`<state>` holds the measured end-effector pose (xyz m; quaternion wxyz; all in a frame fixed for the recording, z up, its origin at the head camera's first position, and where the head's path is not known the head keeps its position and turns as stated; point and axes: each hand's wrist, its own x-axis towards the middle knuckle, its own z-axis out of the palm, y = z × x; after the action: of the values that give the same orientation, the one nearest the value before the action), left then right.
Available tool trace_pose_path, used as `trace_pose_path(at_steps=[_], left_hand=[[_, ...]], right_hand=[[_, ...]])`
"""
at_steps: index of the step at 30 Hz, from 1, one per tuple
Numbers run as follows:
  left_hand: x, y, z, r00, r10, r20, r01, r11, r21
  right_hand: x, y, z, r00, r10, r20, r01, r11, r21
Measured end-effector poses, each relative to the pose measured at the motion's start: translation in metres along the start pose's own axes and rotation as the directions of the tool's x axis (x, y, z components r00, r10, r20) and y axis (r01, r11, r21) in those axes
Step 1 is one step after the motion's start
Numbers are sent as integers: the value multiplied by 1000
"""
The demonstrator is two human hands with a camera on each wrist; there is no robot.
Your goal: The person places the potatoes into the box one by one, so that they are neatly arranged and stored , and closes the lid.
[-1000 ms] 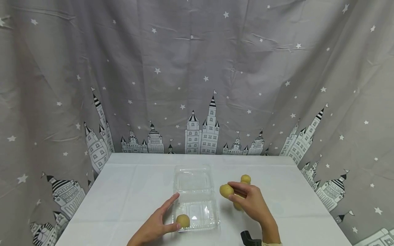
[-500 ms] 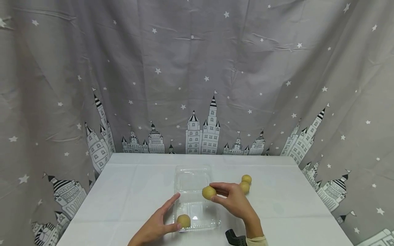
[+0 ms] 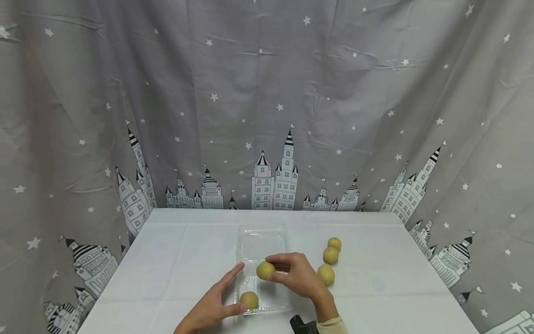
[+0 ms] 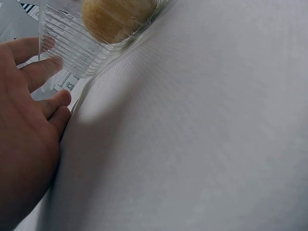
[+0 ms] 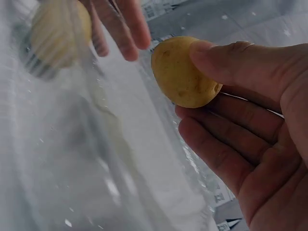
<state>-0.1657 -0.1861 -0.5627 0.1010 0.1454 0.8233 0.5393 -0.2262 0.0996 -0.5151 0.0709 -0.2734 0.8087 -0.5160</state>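
Between thumb and fingertips, my right hand (image 3: 301, 279) pinches a small yellow potato (image 5: 180, 72), held over the clear plastic clamshell box (image 3: 275, 304). The box lies unfolded, its lid half (image 3: 263, 242) toward the back of the table. Another potato (image 3: 249, 300) sits in the near left corner of the box. My left hand (image 3: 210, 299) is spread along the left side of the box, thumb near that corner and index finger reaching up the edge. In the left wrist view its fingers (image 4: 41, 72) show at the ribbed plastic wall, holding nothing.
Three more potatoes stand in a loose row to the right: a far one (image 3: 334, 243), a middle one (image 3: 331, 255) and a near one (image 3: 326, 274). A white cloth (image 3: 388, 278) covers the table. A grey curtain (image 3: 267, 93) with castles hangs behind.
My right hand has carried its potato left, from beside the row to over the box, uncovering the potatoes behind it. My left hand and the box have stayed put.
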Motion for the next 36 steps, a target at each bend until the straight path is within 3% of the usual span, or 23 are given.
trace_pose_path(at_steps=[12, 36], left_hand=[[-2, -1, 0, 999, 29, 18, -29, 999, -14], [-2, -1, 0, 1000, 27, 11, -27, 1000, -14]], right_hand=[[11, 8, 25, 999, 4, 35, -3, 1000, -26], [21, 8, 48, 998, 13, 67, -6, 995, -96]])
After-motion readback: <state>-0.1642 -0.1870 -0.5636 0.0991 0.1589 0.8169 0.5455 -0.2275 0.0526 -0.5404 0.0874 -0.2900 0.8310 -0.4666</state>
